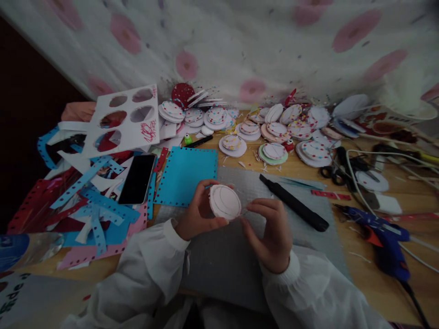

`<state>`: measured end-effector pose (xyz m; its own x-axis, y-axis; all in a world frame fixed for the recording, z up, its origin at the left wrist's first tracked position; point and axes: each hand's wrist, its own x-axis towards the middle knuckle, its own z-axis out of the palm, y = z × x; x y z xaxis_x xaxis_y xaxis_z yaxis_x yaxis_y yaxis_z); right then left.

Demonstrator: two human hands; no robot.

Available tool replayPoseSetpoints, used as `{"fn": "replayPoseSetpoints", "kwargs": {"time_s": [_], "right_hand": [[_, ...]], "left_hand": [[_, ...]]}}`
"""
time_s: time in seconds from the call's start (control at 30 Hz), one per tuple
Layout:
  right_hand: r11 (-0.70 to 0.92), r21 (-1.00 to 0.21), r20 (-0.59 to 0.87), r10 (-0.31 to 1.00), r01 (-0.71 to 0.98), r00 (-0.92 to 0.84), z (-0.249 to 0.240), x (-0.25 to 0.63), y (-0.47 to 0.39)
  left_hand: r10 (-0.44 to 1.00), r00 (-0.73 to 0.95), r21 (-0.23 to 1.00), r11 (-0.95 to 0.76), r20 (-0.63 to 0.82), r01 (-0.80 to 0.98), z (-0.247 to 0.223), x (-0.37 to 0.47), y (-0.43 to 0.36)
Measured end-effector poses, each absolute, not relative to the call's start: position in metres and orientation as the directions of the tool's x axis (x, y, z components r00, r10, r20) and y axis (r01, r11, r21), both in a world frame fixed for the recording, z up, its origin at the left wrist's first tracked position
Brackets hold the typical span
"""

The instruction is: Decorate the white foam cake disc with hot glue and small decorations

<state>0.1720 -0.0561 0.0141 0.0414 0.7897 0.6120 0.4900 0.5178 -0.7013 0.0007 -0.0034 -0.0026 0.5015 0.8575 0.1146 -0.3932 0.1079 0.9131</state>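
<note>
My left hand (202, 214) grips a small round white disc (225, 202) by its edge, thumb below and fingers behind. A curved line runs across the disc's pale face. Close to the disc's right edge, my right hand (269, 233) has its fingers drawn together in a pinch. Something thin shows at those fingertips, too small to make out. Under both hands lies a grey cutting mat (219, 269). A black utility knife (295, 203) rests on the mat to the right of my right hand.
Several round paper pieces with coloured beads (216, 116) line the back. Left are a phone (138, 179), blue perforated paper (190, 171), paper scraps (99, 205) and a card with holes (128, 121). A blue glue gun (384, 242), its cord and black scissors (338, 171) lie right.
</note>
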Motion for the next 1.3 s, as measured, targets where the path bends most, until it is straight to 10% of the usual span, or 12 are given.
{"fn": "replayPoseSetpoints", "kwargs": {"time_s": [0.23, 0.53, 1.0, 1.3], "right_hand": [[0.366, -0.894, 0.427, 0.869, 0.257, 0.248, 0.010, 0.171, -0.052], [-0.015, -1.000, -0.015, 0.999, -0.014, 0.032, 0.011, 0.172, -0.047], [-0.075, -0.993, -0.061, 0.986, 0.086, 0.154, 0.000, 0.171, -0.037], [0.076, -0.980, 0.101, 0.986, 0.184, 0.131, -0.014, 0.169, -0.031]], "left_hand": [[0.869, 0.495, 0.875, 0.229, 0.013, -0.426, -0.002, -0.001, -0.003], [0.840, 0.522, 0.847, 0.380, -0.147, -0.372, -0.010, 0.001, -0.003], [0.968, 0.135, 0.971, 0.192, -0.212, 0.146, -0.018, -0.005, 0.001], [0.934, 0.355, 0.845, -0.214, 0.031, 0.489, 0.015, -0.014, -0.011]]}}
